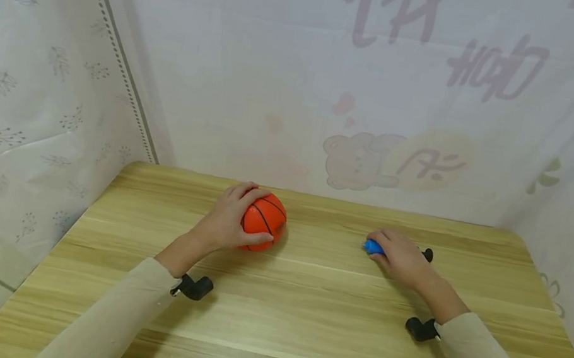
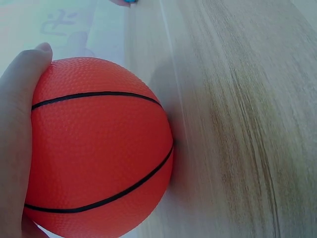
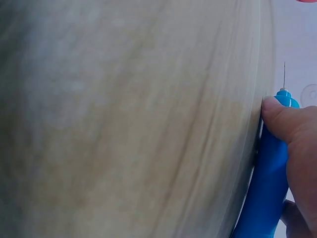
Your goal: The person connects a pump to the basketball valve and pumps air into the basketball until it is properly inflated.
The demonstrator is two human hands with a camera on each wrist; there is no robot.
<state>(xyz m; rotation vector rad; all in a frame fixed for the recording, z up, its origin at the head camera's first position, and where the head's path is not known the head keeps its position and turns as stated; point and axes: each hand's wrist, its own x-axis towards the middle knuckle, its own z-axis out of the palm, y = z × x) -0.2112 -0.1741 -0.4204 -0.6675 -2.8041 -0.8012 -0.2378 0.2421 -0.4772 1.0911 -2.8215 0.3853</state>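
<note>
A small orange-red basketball (image 1: 271,220) with black lines sits on the wooden table, left of the middle. My left hand (image 1: 222,219) grips it from the left side, fingers over its far side and thumb along the near side. To the right, my right hand (image 1: 402,258) holds a blue ball pump (image 1: 373,247) low over the table; whether the pump touches the wood I cannot tell. In the right wrist view, a thin metal needle (image 3: 285,77) sticks out of the pump's tip, and my thumb lies near that end. A black end of the pump shows behind the hand.
The wooden table (image 1: 296,321) reaches back to a pale printed cloth (image 1: 257,84). More cloth hangs at the left and right sides. Black camera mounts (image 1: 196,288) stick out at both wrists, just above the table.
</note>
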